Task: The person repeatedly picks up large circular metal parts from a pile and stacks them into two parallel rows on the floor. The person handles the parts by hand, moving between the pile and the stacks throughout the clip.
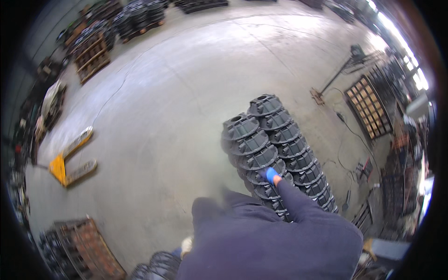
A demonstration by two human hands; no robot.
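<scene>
My right arm reaches forward in a dark sleeve. My right hand (269,175), in a blue glove, is on a dark grey ribbed metal housing (257,176) in the left of two long rows. Its fingers blend into the dark metal, so their grip cannot be made out. The housings are round and flanged, packed one behind another; the right row (295,148) runs close beside the left. At my left side, below the sleeve, shows a small pale shape with blue next to it, perhaps my gloved left hand (186,245); its fingers are not distinct.
A yellow pallet jack (58,169) stands on the concrete floor at left. Loaded pallets (100,247) are at lower left, with black round parts (156,267) nearer me. At right are a slatted crate (368,106), a stand (318,95) and a cable (361,137) on the floor.
</scene>
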